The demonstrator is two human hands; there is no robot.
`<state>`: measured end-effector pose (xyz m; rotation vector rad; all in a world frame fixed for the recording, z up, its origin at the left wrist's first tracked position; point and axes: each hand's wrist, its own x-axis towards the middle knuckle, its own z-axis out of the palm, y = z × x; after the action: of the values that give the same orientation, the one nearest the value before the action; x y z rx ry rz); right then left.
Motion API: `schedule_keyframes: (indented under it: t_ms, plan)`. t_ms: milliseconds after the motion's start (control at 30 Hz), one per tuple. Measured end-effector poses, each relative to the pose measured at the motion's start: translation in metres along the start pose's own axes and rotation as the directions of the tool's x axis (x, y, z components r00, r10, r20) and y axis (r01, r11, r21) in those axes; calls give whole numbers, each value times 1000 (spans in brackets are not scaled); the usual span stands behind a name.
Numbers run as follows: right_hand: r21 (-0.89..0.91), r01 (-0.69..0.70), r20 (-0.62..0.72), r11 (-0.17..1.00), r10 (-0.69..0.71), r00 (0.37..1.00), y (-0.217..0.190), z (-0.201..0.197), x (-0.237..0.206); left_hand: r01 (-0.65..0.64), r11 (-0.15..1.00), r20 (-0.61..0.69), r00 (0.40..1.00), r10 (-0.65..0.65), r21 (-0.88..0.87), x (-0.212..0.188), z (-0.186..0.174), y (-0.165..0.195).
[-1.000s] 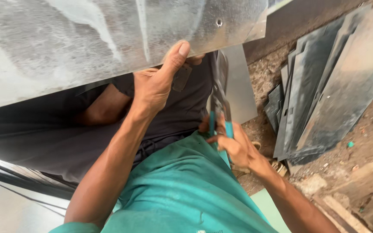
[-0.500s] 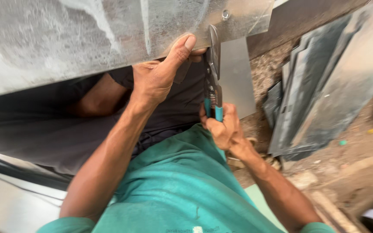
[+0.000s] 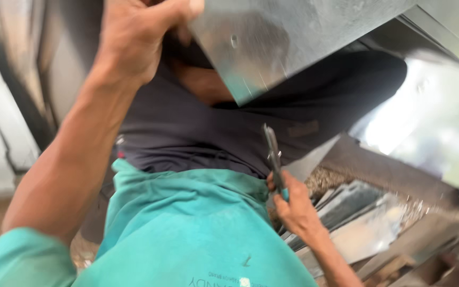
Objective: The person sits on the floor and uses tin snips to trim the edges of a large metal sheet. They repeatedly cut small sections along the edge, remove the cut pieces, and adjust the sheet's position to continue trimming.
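Snips [image 3: 273, 159] now lower in right hand [image 3: 293, 204], blades up, near-vertical.

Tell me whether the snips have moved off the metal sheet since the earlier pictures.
Yes. The snips, in the right hand, were up at the edge of the metal sheet; now they hang below it, apart, against the dark shirt.

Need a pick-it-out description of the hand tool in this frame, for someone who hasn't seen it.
Start at the big shiny metal sheet the left hand grips at the top. Drop to the right hand beside the teal shirt: it holds metal snips, blades pointing up. The teal handles and slim shape set them apart from the flat sheet offcuts stacked behind.
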<state>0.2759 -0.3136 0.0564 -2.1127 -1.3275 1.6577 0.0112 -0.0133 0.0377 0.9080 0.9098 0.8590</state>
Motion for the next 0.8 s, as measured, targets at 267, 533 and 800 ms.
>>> schedule_keyframes:
  t_ms: [267,533,800]
  plan:
    - [63,-165,288,984,140,947,-95,-20,69,101,961,-57,991,-119,-258,-68,4,-59]
    - [-69,-116,261,991,130,956,-104,-17,78,34,984,-75,996,-48,-176,-73,7,-72]
    - [-171,-66,115,983,87,990,-105,-15,86,106,962,-40,992,-120,-252,-67,8,-73]
